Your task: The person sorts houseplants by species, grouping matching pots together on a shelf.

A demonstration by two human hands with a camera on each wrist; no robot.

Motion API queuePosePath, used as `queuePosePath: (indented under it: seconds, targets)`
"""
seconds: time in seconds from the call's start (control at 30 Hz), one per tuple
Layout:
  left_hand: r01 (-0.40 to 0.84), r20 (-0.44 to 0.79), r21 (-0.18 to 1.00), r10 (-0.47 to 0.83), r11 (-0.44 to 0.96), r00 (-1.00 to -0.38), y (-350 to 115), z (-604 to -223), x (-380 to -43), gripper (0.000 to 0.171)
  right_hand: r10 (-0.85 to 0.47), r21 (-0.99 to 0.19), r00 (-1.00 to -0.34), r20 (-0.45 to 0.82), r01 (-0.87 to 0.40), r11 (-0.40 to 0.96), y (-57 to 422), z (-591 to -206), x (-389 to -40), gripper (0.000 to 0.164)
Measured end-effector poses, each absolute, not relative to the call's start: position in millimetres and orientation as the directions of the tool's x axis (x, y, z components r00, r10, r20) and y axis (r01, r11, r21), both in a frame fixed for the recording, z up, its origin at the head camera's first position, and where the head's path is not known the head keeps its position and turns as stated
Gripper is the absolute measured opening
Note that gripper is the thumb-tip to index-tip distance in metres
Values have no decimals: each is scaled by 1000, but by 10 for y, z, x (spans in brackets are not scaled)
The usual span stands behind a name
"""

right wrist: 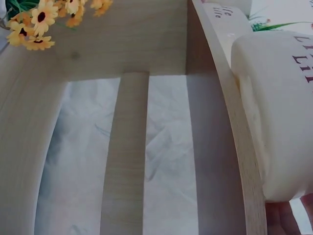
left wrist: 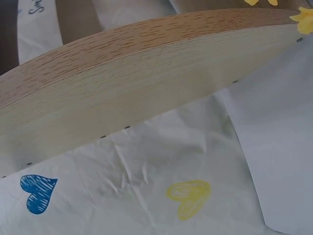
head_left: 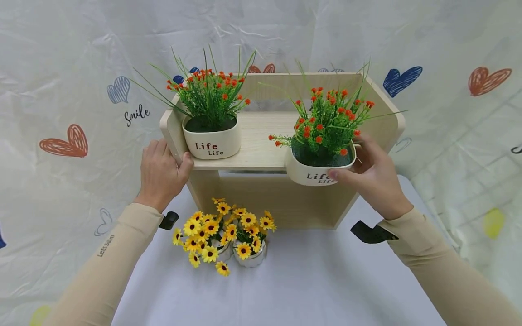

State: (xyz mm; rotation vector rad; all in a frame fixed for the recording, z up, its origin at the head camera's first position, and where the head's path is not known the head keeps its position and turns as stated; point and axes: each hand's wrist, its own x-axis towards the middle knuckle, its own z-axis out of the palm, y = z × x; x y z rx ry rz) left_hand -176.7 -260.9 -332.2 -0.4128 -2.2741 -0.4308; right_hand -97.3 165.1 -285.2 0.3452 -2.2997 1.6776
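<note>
My right hand [head_left: 377, 179] grips a white oval flower pot [head_left: 302, 174] by its right end, thumb on the front below the printed "Life". Artificial green grass and small orange flowers fill this pot, which overlaps the front edge of the wooden shelf's top board [head_left: 261, 136]. In the right wrist view the pot [right wrist: 274, 117] is right beside the board's edge, with fingertips under its lower end. My left hand [head_left: 161, 172] holds the shelf's left side panel [head_left: 173, 136], thumb at its front edge. A matching flower pot [head_left: 212, 142] stands on the top board's left end, near my left thumb.
Two small pots of yellow artificial sunflowers [head_left: 250, 259] stand on the white-covered table [head_left: 302, 280] before the shelf's lower compartment [head_left: 281, 199]. A pale sheet with printed hearts [head_left: 65, 142] hangs behind and at the sides.
</note>
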Motion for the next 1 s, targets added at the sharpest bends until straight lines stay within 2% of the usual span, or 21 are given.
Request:
queuePosePath:
  seconds: [0.2, 0.37, 0.6, 1.0]
  targets:
    - [423, 742, 176, 163, 889, -651, -2606, -3340, -1768, 48, -10, -882, -961, 278, -259, 393, 1643, -2792, -1030, 71]
    - [433, 748, 176, 165, 884, -643, -2604, -3352, -1773, 48, -15, -904, -971, 238, -227, 361, 1642, -2758, -1083, 70]
    - [432, 746, 181, 163, 884, -646, -2597, -3346, -1778, 49, 2, -910, -969, 248, -232, 345, 1654, -2753, -1142, 63]
    - [420, 737, 205, 143, 884, -660, -2599, -3317, -1772, 47, -3, -883, -981, 194, -175, 435, 1655, -2644, -1215, 72]
